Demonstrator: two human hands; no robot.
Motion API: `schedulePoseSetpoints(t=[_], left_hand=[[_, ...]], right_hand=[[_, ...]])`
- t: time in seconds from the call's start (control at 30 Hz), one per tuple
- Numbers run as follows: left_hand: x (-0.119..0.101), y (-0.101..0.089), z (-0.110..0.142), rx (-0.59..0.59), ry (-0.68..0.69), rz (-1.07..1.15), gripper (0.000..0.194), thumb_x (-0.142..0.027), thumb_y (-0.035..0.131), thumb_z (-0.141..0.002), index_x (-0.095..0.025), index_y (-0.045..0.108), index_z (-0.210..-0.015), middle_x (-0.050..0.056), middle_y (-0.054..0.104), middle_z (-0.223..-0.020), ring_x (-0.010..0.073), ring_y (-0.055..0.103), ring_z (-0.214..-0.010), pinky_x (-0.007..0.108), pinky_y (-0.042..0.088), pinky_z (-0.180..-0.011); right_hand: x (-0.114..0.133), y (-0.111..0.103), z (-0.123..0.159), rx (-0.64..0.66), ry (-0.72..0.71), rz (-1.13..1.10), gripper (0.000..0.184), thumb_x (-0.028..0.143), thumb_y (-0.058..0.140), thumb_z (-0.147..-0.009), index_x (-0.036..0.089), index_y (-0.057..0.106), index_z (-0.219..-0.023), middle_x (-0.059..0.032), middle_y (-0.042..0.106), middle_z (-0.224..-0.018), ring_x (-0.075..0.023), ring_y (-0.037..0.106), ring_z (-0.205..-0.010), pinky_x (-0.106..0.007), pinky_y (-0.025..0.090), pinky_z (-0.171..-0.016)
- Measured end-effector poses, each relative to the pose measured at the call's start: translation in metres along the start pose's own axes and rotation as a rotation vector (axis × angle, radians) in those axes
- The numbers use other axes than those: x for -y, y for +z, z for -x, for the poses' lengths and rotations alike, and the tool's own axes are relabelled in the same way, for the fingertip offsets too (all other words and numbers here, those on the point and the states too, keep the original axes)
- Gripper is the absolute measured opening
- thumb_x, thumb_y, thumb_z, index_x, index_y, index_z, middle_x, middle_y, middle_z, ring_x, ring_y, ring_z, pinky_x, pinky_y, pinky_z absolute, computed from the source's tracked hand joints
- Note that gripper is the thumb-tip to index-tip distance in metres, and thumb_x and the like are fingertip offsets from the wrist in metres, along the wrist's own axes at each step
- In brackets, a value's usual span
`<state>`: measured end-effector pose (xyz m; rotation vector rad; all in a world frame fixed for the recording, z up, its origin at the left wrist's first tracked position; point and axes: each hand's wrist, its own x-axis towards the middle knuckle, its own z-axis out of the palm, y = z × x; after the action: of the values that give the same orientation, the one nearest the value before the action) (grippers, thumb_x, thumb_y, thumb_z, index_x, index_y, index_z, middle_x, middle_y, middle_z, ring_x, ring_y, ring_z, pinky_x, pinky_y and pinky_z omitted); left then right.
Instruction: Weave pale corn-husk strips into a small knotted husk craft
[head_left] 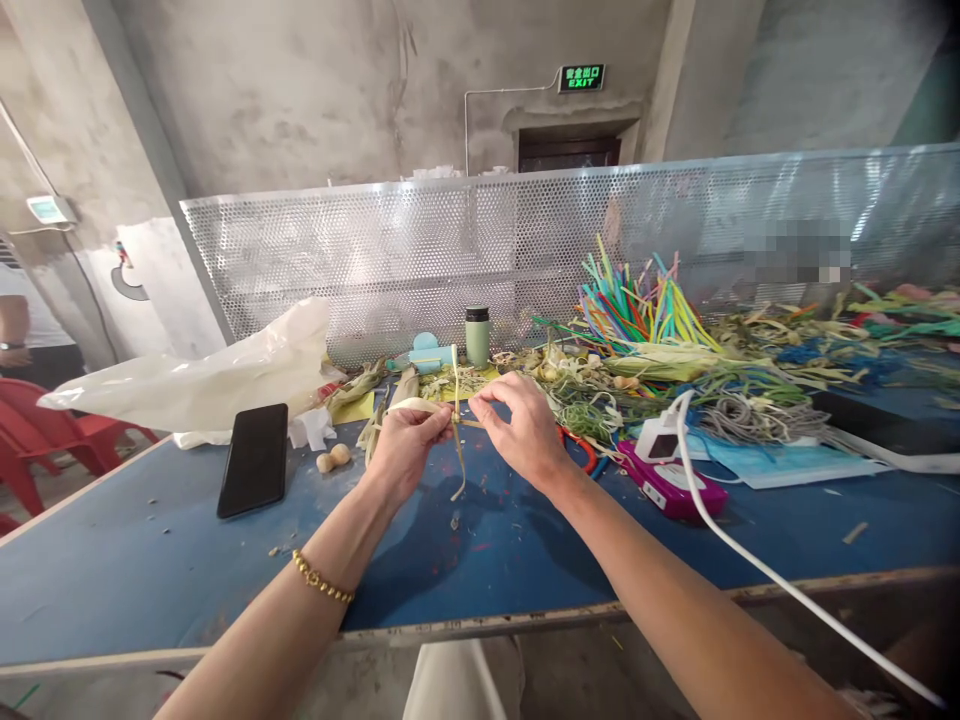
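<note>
Above the blue table [135, 560], both my hands pinch thin pale corn-husk strips [457, 440] that cross each other. My left hand [405, 440] is closed on the strips from the left; a gold bead bracelet sits on that forearm. My right hand [521, 425] pinches them from the right with thumb and forefinger. One strip stands up and another hangs down toward the table.
A black phone [255, 458] lies to the left, near two small round nuts [334, 457] and a white plastic bag [217, 375]. Behind my hands are a green flask [477, 335], corn husks, coloured strips [637, 305], orange-handled scissors [581, 447], a pink device [671, 480] with a white cable, and a perforated metal screen.
</note>
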<state>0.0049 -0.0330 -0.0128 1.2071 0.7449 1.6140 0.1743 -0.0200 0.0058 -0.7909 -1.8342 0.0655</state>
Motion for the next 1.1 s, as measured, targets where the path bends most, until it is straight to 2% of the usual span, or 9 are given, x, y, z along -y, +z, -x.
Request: schedulePoseSetpoints(t=[0.07, 0.13, 0.23, 0.37, 0.47, 0.77, 0.97, 1.1], left_hand=[[0.002, -0.002, -0.001, -0.05, 0.0, -0.026, 0.035, -0.038, 0.094, -0.056, -0.013, 0.072, -0.067, 0.002, 0.064, -0.063, 0.0101, 0.054, -0.059, 0.025, 0.04, -0.059], [0.002, -0.003, -0.002, -0.076, -0.02, -0.017, 0.036, -0.038, 0.094, -0.057, -0.013, 0.071, -0.068, 0.002, 0.064, -0.063, 0.0101, 0.054, -0.059, 0.025, 0.041, -0.06], [0.001, -0.001, -0.001, -0.038, -0.073, 0.039, 0.037, -0.04, 0.095, -0.057, -0.013, 0.071, -0.068, 0.002, 0.063, -0.064, 0.0103, 0.054, -0.061, 0.025, 0.043, -0.062], [-0.001, 0.003, 0.001, 0.059, -0.085, 0.019, 0.038, -0.043, 0.094, -0.058, -0.012, 0.072, -0.064, 0.003, 0.063, -0.062, 0.0103, 0.052, -0.06, 0.026, 0.04, -0.06], [0.0, 0.003, 0.002, 0.081, -0.057, -0.045, 0.037, -0.04, 0.096, -0.053, -0.012, 0.073, -0.06, 0.001, 0.06, -0.057, 0.0086, 0.045, -0.057, 0.025, 0.035, -0.057], [0.0, 0.003, 0.001, -0.042, 0.026, -0.16, 0.036, -0.044, 0.094, -0.052, -0.014, 0.076, -0.062, 0.002, 0.064, -0.056, 0.0106, 0.049, -0.056, 0.026, 0.038, -0.057], [0.002, 0.001, 0.0, -0.073, 0.043, -0.13, 0.037, -0.043, 0.094, -0.051, -0.015, 0.071, -0.054, 0.001, 0.062, -0.054, 0.0109, 0.051, -0.056, 0.026, 0.039, -0.058], [0.001, -0.001, -0.001, -0.064, 0.049, -0.126, 0.037, -0.044, 0.094, -0.053, -0.014, 0.071, -0.056, 0.001, 0.061, -0.054, 0.0105, 0.05, -0.056, 0.026, 0.038, -0.058]], right_hand=[[0.002, 0.002, 0.003, 0.005, -0.06, 0.108, 0.028, 0.029, 0.059, -0.095, 0.018, 0.064, -0.069, -0.0072, 0.065, -0.077, -0.0193, 0.056, -0.076, -0.032, 0.041, -0.073], [0.003, 0.005, 0.006, 0.133, -0.06, 0.118, 0.033, 0.028, 0.058, -0.097, 0.019, 0.063, -0.066, -0.0051, 0.064, -0.07, -0.0168, 0.053, -0.067, -0.031, 0.037, -0.066], [0.004, 0.011, 0.009, 0.253, -0.019, 0.078, 0.027, 0.023, 0.065, -0.094, 0.019, 0.066, -0.068, -0.0037, 0.067, -0.071, -0.0157, 0.055, -0.065, -0.029, 0.036, -0.063], [0.003, 0.014, 0.007, 0.221, 0.033, 0.066, 0.026, 0.019, 0.066, -0.091, 0.019, 0.062, -0.066, -0.0019, 0.065, -0.066, -0.0141, 0.05, -0.059, -0.028, 0.033, -0.06], [0.002, 0.015, 0.007, 0.21, 0.001, 0.103, 0.031, 0.017, 0.064, -0.092, 0.019, 0.057, -0.061, -0.0019, 0.062, -0.064, -0.0139, 0.047, -0.059, -0.029, 0.03, -0.06], [0.004, 0.011, 0.007, 0.261, 0.004, 0.007, 0.029, 0.019, 0.063, -0.095, 0.018, 0.06, -0.066, -0.0001, 0.06, -0.064, -0.0126, 0.047, -0.059, -0.027, 0.031, -0.06], [0.009, 0.009, 0.007, 0.283, 0.024, -0.022, 0.031, 0.012, 0.064, -0.09, 0.018, 0.053, -0.062, 0.0021, 0.054, -0.059, -0.0111, 0.041, -0.057, -0.027, 0.028, -0.058], [0.01, 0.01, 0.009, 0.294, 0.026, -0.045, 0.032, 0.012, 0.063, -0.09, 0.018, 0.049, -0.061, 0.003, 0.051, -0.058, -0.0103, 0.041, -0.057, -0.027, 0.028, -0.058]])
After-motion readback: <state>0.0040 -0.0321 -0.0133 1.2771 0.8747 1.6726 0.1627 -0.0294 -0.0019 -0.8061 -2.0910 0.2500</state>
